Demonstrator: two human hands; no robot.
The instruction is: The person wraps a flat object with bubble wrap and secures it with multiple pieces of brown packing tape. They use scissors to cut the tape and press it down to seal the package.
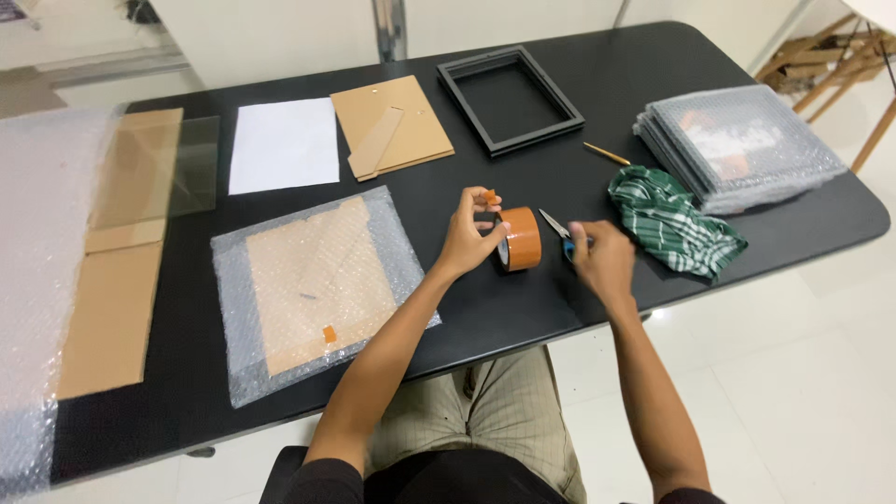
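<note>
Black surface (597,84) is pretty loaded: a bubble-wrapped flat cardboard piece (313,280) near the middle, white sheet (284,145) and tan backing board (392,126) behind it, empty black frame (510,99) far centre. Right side has a green checked cloth (674,222) and a stack of bubble-wrapped packs (737,145). Orange tape roll (521,239) and scissors (558,227) sit in between.

Tape roll (520,239) at table (523,308) centre, left hand (469,238) on it; scissors (557,229) just right, under right hand (602,257). Bubble-wrapped board (313,285) left. Frame (510,99) behind. Cloth (674,221) right, wrapped stack (737,145) behind cloth.
</note>
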